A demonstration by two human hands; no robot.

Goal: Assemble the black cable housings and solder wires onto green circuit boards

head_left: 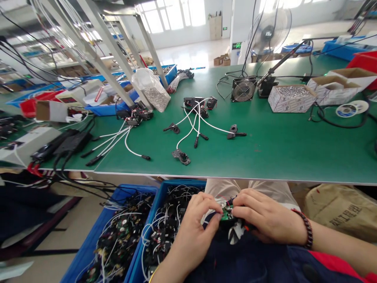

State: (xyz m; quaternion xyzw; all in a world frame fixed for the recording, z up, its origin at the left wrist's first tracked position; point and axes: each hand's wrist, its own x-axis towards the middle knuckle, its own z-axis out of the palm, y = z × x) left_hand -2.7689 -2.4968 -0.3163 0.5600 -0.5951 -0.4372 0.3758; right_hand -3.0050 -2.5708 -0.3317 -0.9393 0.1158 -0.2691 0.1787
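A small green circuit board with wires and black parts is held over my lap, below the table edge. My left hand pinches at its left side with thumb and forefinger. From the right, my right hand is closed around the same board, its fingers resting on the top. A crumpled silvery piece hangs under the board. The fingers hide much of the board and its wiring. On the green table, a black assembly with white cables lies in front of me, its connectors spread out.
Blue bins full of wired black parts stand left of my legs. The green table bears another cabled assembly, a bag of small metal parts, a small fan, a box of metal parts and a solder spool.
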